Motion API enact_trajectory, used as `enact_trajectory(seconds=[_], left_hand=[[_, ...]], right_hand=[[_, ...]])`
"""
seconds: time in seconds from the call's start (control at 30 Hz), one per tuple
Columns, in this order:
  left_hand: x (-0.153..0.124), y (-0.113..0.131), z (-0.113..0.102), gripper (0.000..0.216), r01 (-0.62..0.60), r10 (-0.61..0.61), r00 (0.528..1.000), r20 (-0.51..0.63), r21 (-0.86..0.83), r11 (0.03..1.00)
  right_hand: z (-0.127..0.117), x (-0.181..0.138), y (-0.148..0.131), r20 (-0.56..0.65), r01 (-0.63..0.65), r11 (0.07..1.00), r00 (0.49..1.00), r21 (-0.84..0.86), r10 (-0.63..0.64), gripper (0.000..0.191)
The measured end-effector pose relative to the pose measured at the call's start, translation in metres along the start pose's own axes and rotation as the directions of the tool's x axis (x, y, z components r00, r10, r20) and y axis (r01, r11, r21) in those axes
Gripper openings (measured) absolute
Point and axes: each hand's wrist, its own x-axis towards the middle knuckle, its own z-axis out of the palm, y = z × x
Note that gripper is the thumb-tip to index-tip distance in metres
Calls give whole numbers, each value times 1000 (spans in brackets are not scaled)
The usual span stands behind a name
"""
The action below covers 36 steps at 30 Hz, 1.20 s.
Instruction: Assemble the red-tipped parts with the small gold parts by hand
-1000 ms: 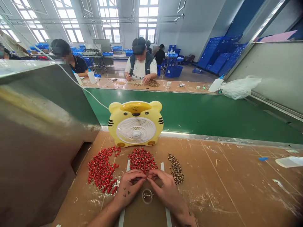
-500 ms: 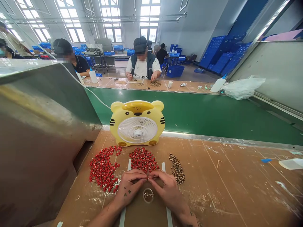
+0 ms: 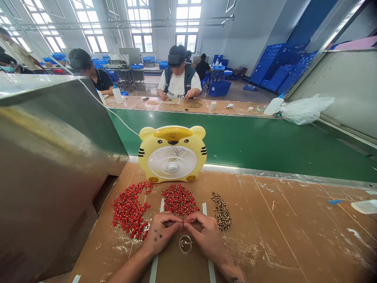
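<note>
My left hand (image 3: pixel 163 232) and my right hand (image 3: pixel 206 236) meet at the fingertips, both closed in a pinch. A speck of red shows between them, on a small red piece (image 3: pixel 183 222) mostly hidden by the fingers. Just beyond the hands lies a heap of small red pieces with gold-coloured parts (image 3: pixel 179 198). Another heap of red pieces (image 3: pixel 129 212) spreads to the left. To the right is a narrower pile of small gold-and-dark pieces (image 3: pixel 221 210). Below my fingers, a small clear round dish (image 3: pixel 185 244) sits on the board, with a thin metal bit in it.
A yellow animal-faced fan (image 3: pixel 172 154) stands behind the heaps. A metal cabinet (image 3: pixel 53 173) walls off the left side. Beyond runs a green belt (image 3: pixel 250 141), with co-workers seated across it. Light tape strips (image 3: pixel 212 271) flank the dish. Blue scrap (image 3: pixel 334 202) lies at right.
The view has shifted slightly. My hands keep their pinch at nearly the same spot, with only slight finger movement. Across the belt, a co-worker's hand has drawn back from a pile.
</note>
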Motion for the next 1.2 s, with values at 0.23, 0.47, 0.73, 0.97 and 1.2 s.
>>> enact_trajectory(seconds=[0.23, 0.47, 0.73, 0.97, 1.2], left_hand=[[6, 0, 3, 31, -60, 60, 995, -86, 1, 998], [5, 23, -65, 19, -179, 357, 931, -75, 758, 627], [7, 28, -100, 31, -62, 25, 998, 56, 921, 384], [12, 40, -100, 24, -67, -47, 995, 86, 947, 314], [17, 45, -101, 20, -117, -71, 987, 142, 952, 281]], right_hand=[[1, 11, 14, -112, -6, 996, 994, 94, 16, 12], [-14, 26, 30, -250, -9, 991, 968, -134, -25, 19], [-24, 20, 24, -226, 47, 983, 970, -180, -87, 25], [-51, 4, 6, 259, 125, 992, 959, -22, -115, 18], [-40, -1, -2, 429, 263, 962, 878, -66, -211, 25]])
